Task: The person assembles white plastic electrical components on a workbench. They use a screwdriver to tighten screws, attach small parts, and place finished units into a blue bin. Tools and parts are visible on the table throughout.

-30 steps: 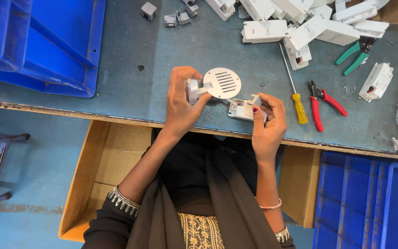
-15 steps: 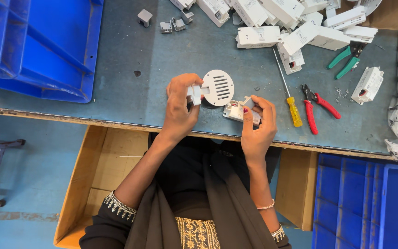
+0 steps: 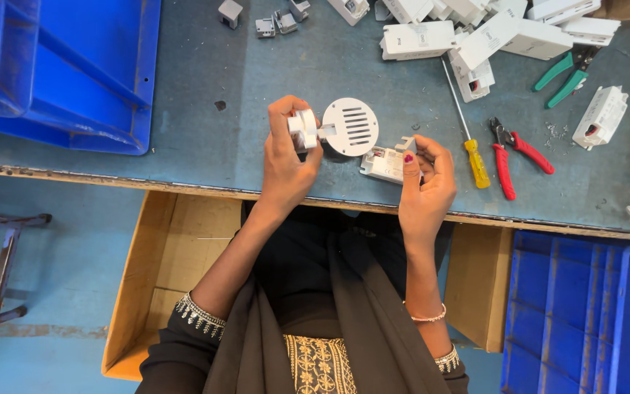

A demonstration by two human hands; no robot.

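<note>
My left hand (image 3: 289, 157) is gripping a round white slotted cover (image 3: 349, 127); my right hand (image 3: 426, 182) is pinching a small white housing (image 3: 384, 163) beside it.

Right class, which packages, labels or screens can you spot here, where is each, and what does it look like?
Cardboard box: below the table edge, open, brown.
Label on white unit: at the right hand, small, pale with dark print.
Label on white module: top of table, faint grey marks.
No screens.
</note>
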